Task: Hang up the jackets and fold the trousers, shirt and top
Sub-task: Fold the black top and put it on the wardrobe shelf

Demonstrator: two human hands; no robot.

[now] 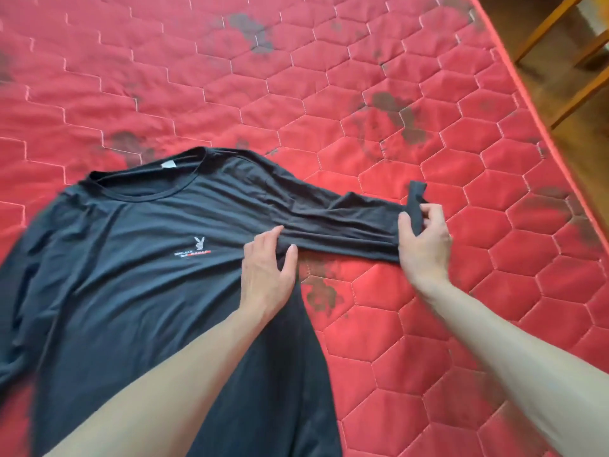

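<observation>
A red quilted mattress [428, 77] with dark stains fills the view, a wooden chair frame [566, 44] beyond its right edge. A dark long-sleeved top [138, 265] lies face up toward the mattress's near left. The left hand [268, 272] presses flat at the armpit, fingers straight. The right hand [425, 239] pinches the outstretched sleeve's cuff [416, 196].

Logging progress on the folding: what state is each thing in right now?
Black top: spread flat, front up, not yet folded.
Sleeve: stretched out sideways, cuff end bent upward.
Left hand: fingers straight, pressing the top near the armpit.
Right hand: pinching the sleeve's cuff.
Red mattress: stained with dark patches.
</observation>
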